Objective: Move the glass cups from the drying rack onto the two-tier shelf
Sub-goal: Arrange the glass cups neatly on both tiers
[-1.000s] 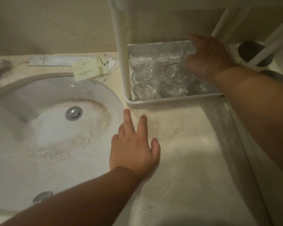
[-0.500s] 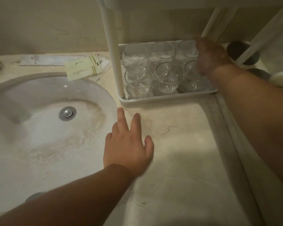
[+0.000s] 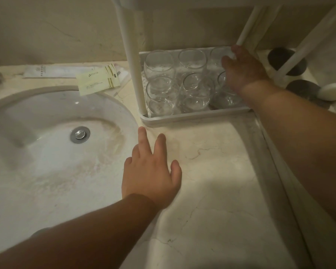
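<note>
Reaching deeper than a moment ago, the right hand (image 3: pixel 242 71) now sits at the back right glass cup (image 3: pixel 218 55) on the shelf's bottom tier (image 3: pixel 192 116); whether it grips the cup I cannot tell. The left hand (image 3: pixel 151 171) stays flat, fingers spread, on the counter (image 3: pixel 211 171). Six glass cups stand there, so this looks like the final placing; letting go gently seems next.
</note>
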Motion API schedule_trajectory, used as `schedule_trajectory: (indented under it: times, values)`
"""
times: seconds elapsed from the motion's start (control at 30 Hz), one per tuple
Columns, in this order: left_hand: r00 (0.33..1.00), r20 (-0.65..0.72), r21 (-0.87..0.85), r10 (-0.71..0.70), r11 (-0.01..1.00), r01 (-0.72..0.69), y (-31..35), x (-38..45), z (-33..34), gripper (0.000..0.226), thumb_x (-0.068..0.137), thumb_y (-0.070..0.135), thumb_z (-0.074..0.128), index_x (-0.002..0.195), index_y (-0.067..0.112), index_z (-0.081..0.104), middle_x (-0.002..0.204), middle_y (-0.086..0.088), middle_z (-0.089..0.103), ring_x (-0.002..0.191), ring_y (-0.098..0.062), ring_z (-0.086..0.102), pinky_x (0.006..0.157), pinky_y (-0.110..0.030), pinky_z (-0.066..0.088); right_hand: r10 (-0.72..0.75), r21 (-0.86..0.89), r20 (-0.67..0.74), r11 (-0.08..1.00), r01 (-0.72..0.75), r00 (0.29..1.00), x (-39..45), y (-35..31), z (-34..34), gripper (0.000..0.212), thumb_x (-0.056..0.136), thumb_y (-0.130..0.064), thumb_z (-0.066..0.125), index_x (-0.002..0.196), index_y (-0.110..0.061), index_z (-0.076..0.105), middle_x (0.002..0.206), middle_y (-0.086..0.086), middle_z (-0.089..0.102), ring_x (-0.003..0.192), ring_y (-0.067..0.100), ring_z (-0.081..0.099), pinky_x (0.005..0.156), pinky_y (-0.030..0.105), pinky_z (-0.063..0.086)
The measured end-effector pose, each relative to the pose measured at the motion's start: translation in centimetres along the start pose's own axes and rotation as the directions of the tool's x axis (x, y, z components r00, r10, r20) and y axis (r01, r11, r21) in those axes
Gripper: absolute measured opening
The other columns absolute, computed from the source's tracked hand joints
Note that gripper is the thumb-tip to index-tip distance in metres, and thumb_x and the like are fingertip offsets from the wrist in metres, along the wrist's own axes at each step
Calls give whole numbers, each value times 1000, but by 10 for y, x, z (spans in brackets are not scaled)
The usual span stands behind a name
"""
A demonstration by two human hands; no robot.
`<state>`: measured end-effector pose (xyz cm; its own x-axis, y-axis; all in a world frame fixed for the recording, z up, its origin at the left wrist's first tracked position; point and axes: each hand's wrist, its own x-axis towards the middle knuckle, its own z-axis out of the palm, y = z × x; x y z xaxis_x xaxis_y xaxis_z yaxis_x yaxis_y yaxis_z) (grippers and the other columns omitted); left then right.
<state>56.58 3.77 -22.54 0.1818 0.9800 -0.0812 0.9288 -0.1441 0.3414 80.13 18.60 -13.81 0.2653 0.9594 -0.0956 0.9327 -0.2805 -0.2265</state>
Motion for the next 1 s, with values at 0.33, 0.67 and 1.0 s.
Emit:
schedule_trajectory:
  times: [0.33, 0.67, 1.0]
  values:
    - [1000, -2, 3, 3, 1000, -3, 0, 0, 0, 63, 87, 51, 35, 145, 26, 29, 163, -18, 12, 130, -32, 45, 93, -45, 44, 130, 291, -218, 955, -63, 967, -10, -2, 6, 56, 99, -46, 39, 148, -22, 38, 152, 8, 39, 139, 25, 35, 113, 33, 27]
    - [1000, 2, -1, 6, 1000, -6, -1, 0, -1, 63, 87, 50, 33, 145, 26, 28, 163, -18, 10, 127, -33, 44, 93, -45, 42, -333, -18, -199, 942, 336, 922, -64, -55, 5, 53, 90, -58, 47, 137, -34, 48, 153, 1, 35, 142, 27, 27, 115, 40, 24]
    - [1000, -1, -5, 9, 1000, -9, -1, 0, -1, 65, 88, 51, 30, 148, 24, 27, 164, -20, 8, 129, -34, 43, 93, -46, 43, -365, 57, -18, 929, 366, 931, -82, -73, 28, 49, 101, -45, 39, 149, -32, 36, 164, 4, 12, 151, 22, 1, 120, 37, 6]
